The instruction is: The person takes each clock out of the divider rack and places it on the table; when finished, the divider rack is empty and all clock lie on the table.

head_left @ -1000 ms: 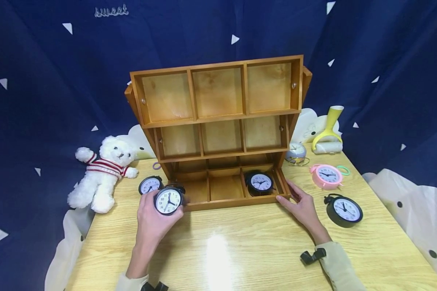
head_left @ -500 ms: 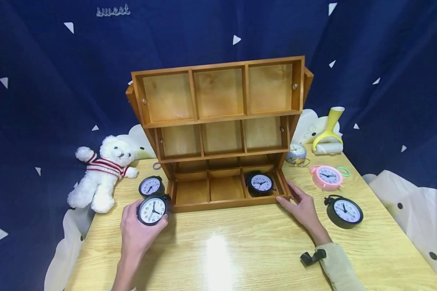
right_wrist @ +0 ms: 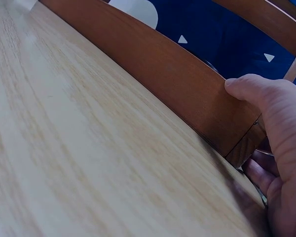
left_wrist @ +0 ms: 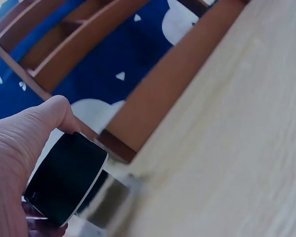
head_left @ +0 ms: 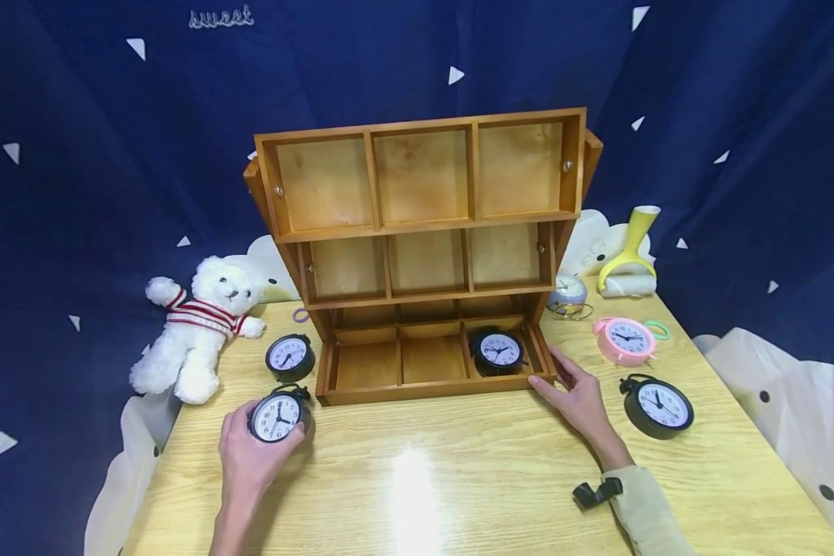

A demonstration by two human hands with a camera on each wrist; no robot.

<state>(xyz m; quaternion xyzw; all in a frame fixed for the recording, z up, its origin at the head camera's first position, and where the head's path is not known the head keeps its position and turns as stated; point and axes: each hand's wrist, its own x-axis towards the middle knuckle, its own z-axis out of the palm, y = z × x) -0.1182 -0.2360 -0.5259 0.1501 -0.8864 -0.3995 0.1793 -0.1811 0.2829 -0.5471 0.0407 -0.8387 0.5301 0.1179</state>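
My left hand (head_left: pixel 250 455) grips a black alarm clock (head_left: pixel 278 418) between thumb and fingers, its white dial tilted up, left of the wooden tiered shelf (head_left: pixel 431 391). In the left wrist view the clock's dark body (left_wrist: pixel 66 177) sits between thumb and fingers, close over the table. My right hand (head_left: pixel 578 398) holds the shelf's front right corner; the right wrist view has the thumb on top of the front board (right_wrist: pixel 187 84) and the fingers round its end. Another black clock (head_left: pixel 498 350) sits in the bottom tier's right compartment.
Behind the held clock stands another black clock (head_left: pixel 289 357), with a white teddy bear (head_left: pixel 198 332) to its left. At right are a pink clock (head_left: pixel 625 340), a black clock (head_left: pixel 659 407), a pale purple clock (head_left: pixel 567 292) and a yellow-handled roller (head_left: pixel 628 259).
My left hand has carried the black clock left and toward me, away from the shelf's front left corner. The right hand stays on the shelf corner.
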